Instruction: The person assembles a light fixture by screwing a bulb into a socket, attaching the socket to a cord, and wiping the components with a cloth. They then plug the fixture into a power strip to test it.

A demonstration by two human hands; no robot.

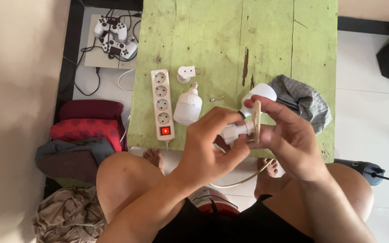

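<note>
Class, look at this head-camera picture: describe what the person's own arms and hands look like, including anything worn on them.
Both forearms are bare up to where they leave the picture, with no sleeves over them. The left hand and the right hand wear no gloves, and no rings, watch or bracelets show. The fingernails that show are short and unpainted. No marks or tattoos can be seen on either arm.

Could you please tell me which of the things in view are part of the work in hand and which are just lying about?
In hand:
left hand
right hand
white lamp socket
cream cable

Lying about:
power strip
white bulb
plug adapter
grey cloth
game controllers
</note>
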